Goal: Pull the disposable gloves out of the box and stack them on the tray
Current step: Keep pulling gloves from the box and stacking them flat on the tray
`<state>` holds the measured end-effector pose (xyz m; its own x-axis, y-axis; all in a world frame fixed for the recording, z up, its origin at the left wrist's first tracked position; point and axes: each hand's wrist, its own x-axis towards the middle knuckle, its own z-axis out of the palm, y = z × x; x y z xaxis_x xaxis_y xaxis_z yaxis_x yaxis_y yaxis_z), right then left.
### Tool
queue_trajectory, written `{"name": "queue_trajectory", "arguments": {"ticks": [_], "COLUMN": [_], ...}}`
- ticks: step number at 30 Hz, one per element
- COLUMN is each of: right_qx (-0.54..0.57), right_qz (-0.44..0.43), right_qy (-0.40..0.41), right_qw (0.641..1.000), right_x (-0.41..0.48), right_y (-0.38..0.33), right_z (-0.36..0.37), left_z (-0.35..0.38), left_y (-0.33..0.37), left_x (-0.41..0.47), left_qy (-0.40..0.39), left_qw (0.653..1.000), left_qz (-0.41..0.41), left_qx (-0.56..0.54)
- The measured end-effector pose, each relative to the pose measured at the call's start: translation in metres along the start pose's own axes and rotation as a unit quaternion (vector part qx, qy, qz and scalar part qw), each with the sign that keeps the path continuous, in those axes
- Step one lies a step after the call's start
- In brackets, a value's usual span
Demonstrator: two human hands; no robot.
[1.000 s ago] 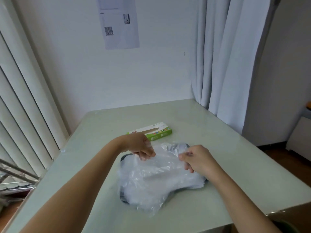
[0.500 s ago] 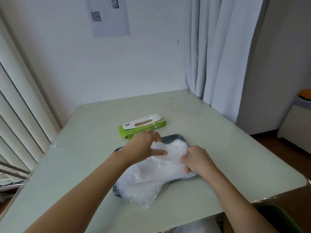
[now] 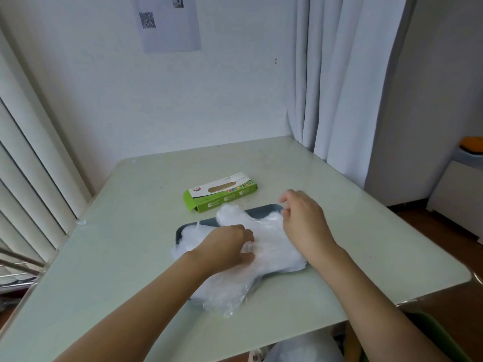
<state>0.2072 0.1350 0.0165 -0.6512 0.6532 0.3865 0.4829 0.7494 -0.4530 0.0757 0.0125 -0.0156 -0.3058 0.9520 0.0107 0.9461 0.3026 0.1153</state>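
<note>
Left grip (image 3: 224, 248) presses the flimsy, slippery gloves (image 3: 271, 244) onto the tray (image 3: 257, 209), right grip (image 3: 303, 223) loose and empty; a cuff-edge pinch looks safest.

A QR code (image 3: 147, 20) stands at the upper left of a sheet of paper (image 3: 175, 35) on the wall (image 3: 235, 87). The green and white box (image 3: 220, 195) carries a red logo and small coloured icons. None of its lettering is legible.
</note>
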Motion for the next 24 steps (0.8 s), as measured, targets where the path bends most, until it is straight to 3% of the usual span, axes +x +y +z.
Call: {"name": "queue_trajectory", "arguments": {"ticks": [2,4,7,10,17,20,24], "right_qx": [0.047,0.023,-0.014,-0.017,-0.005,-0.014,-0.028], "right_qz": [-0.020,-0.029,-0.055,-0.056,-0.034,0.001,-0.052], "right_qy": [-0.101,-0.225,-0.321,-0.347,-0.379,-0.374,-0.387], "right_qw": [0.994,0.974,0.945,0.936,0.925,0.927,0.920], "right_x": [0.009,0.016,0.020,0.023,0.025,0.025,0.019], "right_y": [-0.006,-0.006,0.001,0.006,0.013,0.011,0.010], "right_z": [0.005,0.015,0.025,0.020,0.021,0.027,0.025], "left_z": [0.000,0.001,0.002,0.004,-0.005,-0.006,-0.017], "left_y": [0.001,0.003,0.006,0.007,0.009,0.015,0.019], "left_x": [0.000,0.000,0.000,-0.001,-0.023,-0.039,-0.059], "left_qy": [0.004,0.005,0.017,0.045,0.126,0.095,-0.012], "left_qw": [1.000,1.000,0.999,0.998,0.990,0.993,0.996], "left_qz": [0.002,0.001,0.003,0.002,0.032,0.052,0.055], "left_qx": [0.009,0.012,0.037,0.046,-0.045,-0.041,-0.066]}}
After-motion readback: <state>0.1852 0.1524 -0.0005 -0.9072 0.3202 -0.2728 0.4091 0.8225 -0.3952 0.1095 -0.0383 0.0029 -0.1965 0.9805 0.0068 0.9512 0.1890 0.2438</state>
